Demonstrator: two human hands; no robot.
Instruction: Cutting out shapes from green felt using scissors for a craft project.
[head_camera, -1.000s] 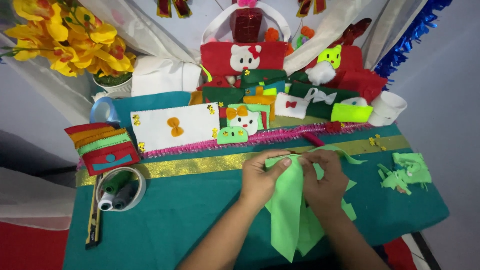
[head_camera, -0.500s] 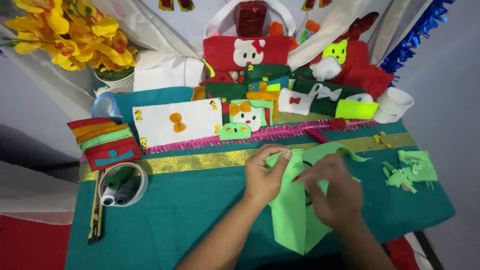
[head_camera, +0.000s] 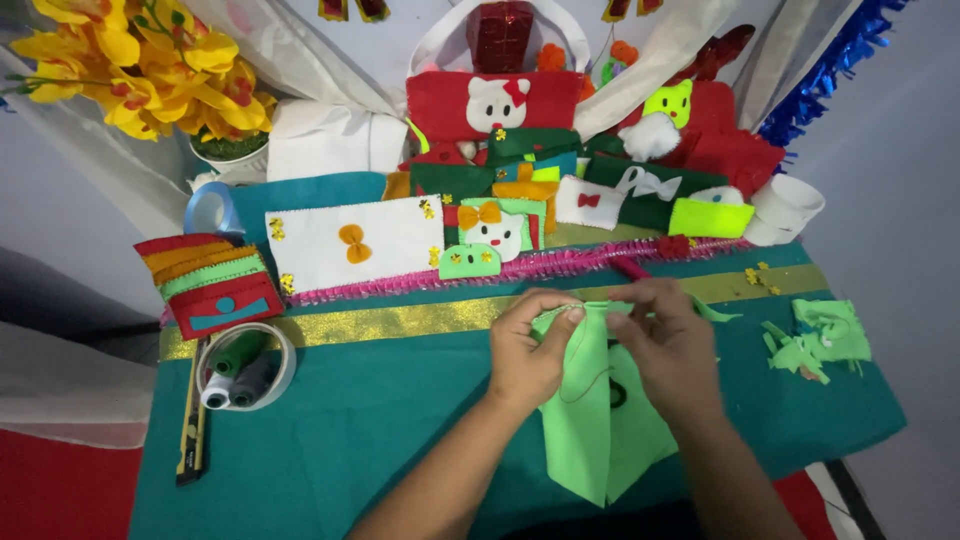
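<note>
My left hand (head_camera: 528, 352) fingers pinch the top edge of the green felt piece (head_camera: 598, 420), and my right hand (head_camera: 668, 345) fingers grip it beside them (a thread trails across the felt). It lies over the teal surface (head_camera: 380, 420). I judge the thread could snag or the fold slip if either pinch loosens.

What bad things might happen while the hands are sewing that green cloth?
1. The left hand and right hand pinch the green felt piece close together at its top edge; if a needle is there, too small to see, it might prick a finger.
2. A dark thread loops loosely across the felt and might tangle.
3. The green scraps lie near the table's right edge and might slide off.
</note>
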